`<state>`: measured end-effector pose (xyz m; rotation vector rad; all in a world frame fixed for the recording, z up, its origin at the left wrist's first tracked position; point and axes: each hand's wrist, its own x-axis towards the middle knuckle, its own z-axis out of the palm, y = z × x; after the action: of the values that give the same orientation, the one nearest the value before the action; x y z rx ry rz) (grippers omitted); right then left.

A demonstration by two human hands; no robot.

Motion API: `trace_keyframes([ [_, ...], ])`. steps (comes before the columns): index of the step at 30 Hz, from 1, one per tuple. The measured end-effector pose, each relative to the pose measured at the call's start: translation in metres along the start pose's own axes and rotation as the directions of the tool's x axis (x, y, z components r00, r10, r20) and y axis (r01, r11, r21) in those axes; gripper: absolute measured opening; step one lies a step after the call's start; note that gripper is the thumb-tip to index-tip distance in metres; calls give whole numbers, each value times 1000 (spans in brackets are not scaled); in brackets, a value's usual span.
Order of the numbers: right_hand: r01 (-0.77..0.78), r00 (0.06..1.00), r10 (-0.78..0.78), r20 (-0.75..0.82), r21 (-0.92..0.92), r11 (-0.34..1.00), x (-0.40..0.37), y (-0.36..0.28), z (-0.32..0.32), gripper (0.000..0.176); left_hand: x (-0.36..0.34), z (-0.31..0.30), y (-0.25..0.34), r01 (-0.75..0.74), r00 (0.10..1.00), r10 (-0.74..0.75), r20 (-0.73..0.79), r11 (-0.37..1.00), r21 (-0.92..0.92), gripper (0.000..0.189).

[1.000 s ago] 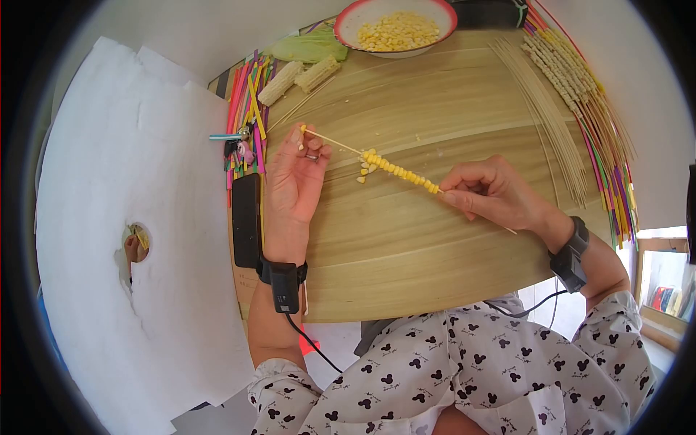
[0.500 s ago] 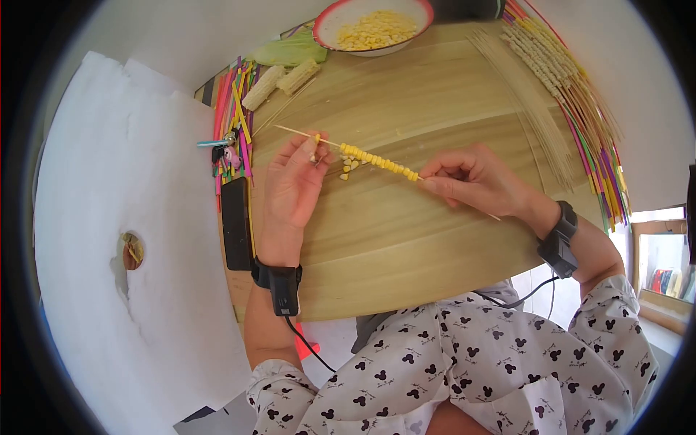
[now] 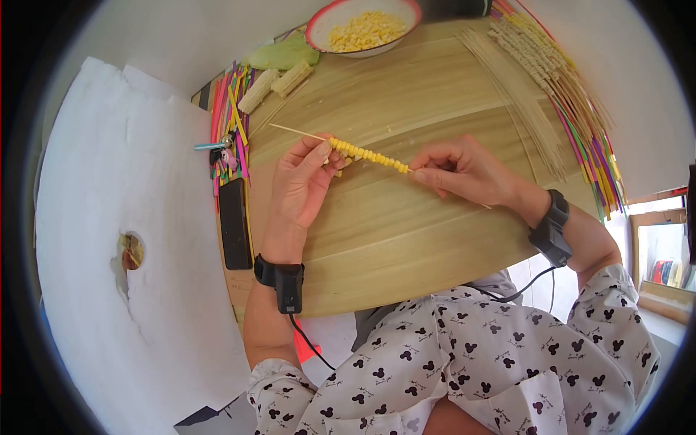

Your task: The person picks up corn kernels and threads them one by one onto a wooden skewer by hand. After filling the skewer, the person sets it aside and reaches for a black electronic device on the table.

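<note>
A thin wooden skewer [image 3: 296, 132] threaded with a row of yellow corn kernels [image 3: 371, 155] slants down to the right between my hands. My left hand [image 3: 299, 177] pinches it with thumb and fingertips at the upper left end of the row; the bare tip sticks out beyond. Just past the row's lower right end, my right hand [image 3: 464, 174] grips the bare stick, whose other end shows below the palm. Several loose kernels [image 3: 348, 161] lie behind the skewer near my left fingers, partly hidden by them.
A red-rimmed white bowl [image 3: 312, 40] of kernels stands at the back. Two stripped cobs [image 3: 258, 91], a green husk [image 3: 283, 53], coloured sticks [image 3: 220, 109] and a black phone [image 3: 234, 225] line the left. Bare skewers [image 3: 518, 101] and filled skewers [image 3: 533, 58] lie at right.
My left fingers have slid right along the skewer to the row. The kernel that sat apart at those fingertips is no longer seen separately. My right hand keeps its hold; the view has shifted slightly.
</note>
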<state>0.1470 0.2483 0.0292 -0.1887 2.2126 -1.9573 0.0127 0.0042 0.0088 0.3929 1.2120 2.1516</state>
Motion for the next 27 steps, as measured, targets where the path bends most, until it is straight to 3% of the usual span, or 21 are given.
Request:
trace_keyframes([
  [7,38,999,-38,19,-8,999,2,7,0,15,3,-4,-2,-27,1000,27,-4,998,49,17],
  [9,50,999,-51,9,80,996,4,11,1,15,2,-1,0,-44,999,46,-22,997,66,19],
  [14,84,995,-77,-56,134,987,9,15,-3,15,2,4,12,-61,970,66,-233,998,28,22],
  [17,101,993,-94,-74,106,989,14,18,-8,16,4,-15,16,-102,989,102,-110,995,11,18],
  [21,124,988,-119,-99,46,991,16,17,-11,15,6,-27,16,-116,971,125,-203,992,57,15],
  [24,121,987,-117,-108,27,992,17,19,-12,15,7,-42,14,-185,971,197,-132,978,101,27],
  [26,130,986,-127,-110,22,991,17,20,-13,16,5,-17,18,-366,796,495,-348,852,375,45],
  [27,137,984,-134,-116,19,990,17,20,-13,16,6,-21,18,-367,796,497,-346,850,376,45],
])
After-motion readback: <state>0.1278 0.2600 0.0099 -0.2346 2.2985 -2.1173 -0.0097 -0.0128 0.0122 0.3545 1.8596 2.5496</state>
